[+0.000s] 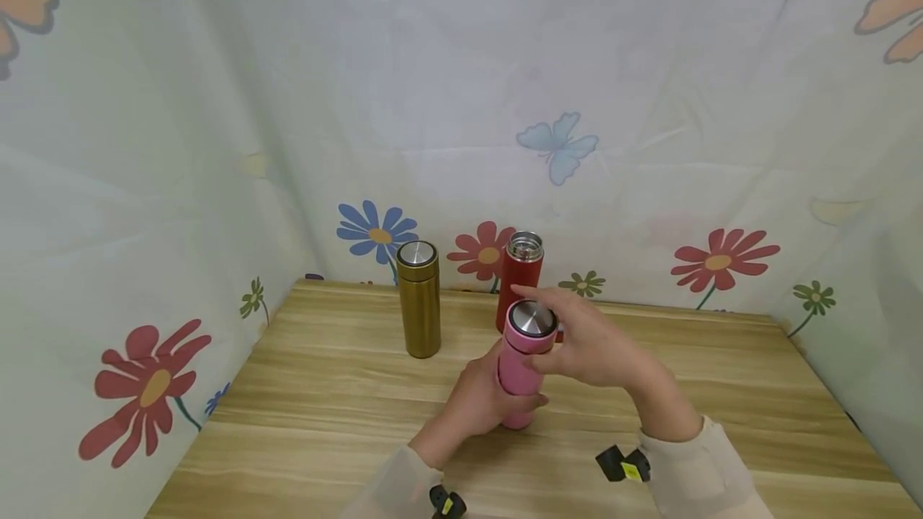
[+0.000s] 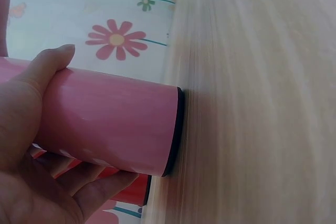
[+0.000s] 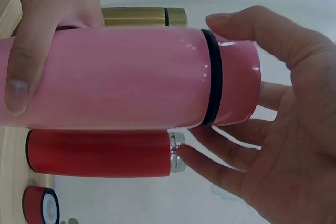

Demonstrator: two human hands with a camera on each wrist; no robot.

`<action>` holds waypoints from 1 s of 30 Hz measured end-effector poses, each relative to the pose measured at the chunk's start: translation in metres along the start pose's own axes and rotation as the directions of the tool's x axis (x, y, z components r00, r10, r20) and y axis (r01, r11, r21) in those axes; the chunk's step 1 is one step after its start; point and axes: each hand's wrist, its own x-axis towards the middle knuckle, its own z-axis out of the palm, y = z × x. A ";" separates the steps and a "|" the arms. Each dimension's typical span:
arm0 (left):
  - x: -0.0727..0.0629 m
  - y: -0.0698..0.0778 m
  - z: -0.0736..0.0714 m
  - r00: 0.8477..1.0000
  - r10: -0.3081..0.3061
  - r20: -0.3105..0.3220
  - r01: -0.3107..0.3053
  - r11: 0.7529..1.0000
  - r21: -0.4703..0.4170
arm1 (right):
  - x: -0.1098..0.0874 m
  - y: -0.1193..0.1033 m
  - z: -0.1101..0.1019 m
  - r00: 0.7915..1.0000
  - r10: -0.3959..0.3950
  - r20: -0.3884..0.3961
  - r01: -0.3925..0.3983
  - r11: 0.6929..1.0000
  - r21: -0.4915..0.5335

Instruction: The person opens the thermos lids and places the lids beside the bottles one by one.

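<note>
My left hand (image 1: 479,399) grips the lower body of a pink thermos (image 1: 521,375), which stands upright with its black base right at the tabletop. The thermos wears its pink lid (image 3: 239,82), topped with a steel disc, and a black ring shows below it. My right hand (image 1: 587,339) is around this lid, its fingers spread and fairly straight behind, the thumb near the front edge. Between palm and lid a gap shows in the right wrist view. Just behind stands a red thermos (image 3: 100,152) with its steel mouth bare.
A gold thermos (image 1: 421,311) with its lid on stands to the left. The red lid (image 3: 34,204) lies on the wooden table (image 1: 324,391) beside the red thermos. A flower-printed curtain (image 1: 447,102) surrounds the table's back and sides.
</note>
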 end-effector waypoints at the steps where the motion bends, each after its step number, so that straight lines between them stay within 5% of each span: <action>1: 0.000 0.000 0.000 1.000 0.001 0.001 -0.001 1.000 0.002 | 0.000 -0.002 0.001 1.000 0.003 -0.015 -0.003 1.000 -0.018; 7: -0.001 0.000 -0.001 1.000 0.000 -0.011 0.000 1.000 0.002 | -0.001 -0.017 0.011 0.986 0.069 -0.149 -0.101 0.970 -0.222; 13: -0.001 0.002 -0.001 0.999 -0.033 -0.009 0.033 0.999 0.006 | 0.000 -0.029 0.025 0.947 0.134 -0.293 -0.235 0.910 -0.342; 20: 0.000 0.003 0.000 0.998 -0.068 -0.009 0.068 0.997 0.034 | 0.000 -0.034 0.039 0.902 0.185 -0.390 -0.321 0.892 -0.320; 30: -0.001 0.005 0.000 0.998 -0.058 0.001 0.057 0.994 0.091 | -0.002 -0.030 0.049 0.866 0.129 -0.483 -0.291 0.916 -0.276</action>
